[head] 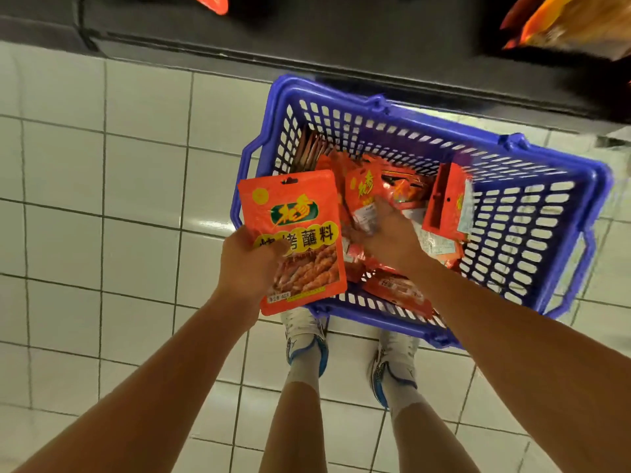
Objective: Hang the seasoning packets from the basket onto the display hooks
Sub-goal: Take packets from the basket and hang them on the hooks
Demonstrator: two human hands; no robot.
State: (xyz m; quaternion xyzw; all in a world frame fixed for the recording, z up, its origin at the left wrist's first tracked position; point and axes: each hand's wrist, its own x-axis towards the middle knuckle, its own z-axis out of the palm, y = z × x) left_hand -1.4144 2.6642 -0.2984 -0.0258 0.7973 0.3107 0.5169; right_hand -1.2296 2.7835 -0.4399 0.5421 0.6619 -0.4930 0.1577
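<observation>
A blue plastic basket (532, 213) stands on the tiled floor and holds several red seasoning packets (399, 189). My left hand (247, 259) grips one red-orange packet (300, 216) by its lower left side, holding it face up over the basket's left rim, thumb across its front. My right hand (392, 233) reaches down into the basket, and its blurred fingers close on a packet (363, 196) in the pile. A red packet (447, 203) stands on edge against the right part of the pile.
A dark shelf base (307, 39) runs along the top, just beyond the basket. Hanging packets (573, 22) show at the top right and another red packet (211, 1) at the top left. My two feet in white shoes (307, 339) stand right behind the basket. White floor tiles (102, 199) spread to the left.
</observation>
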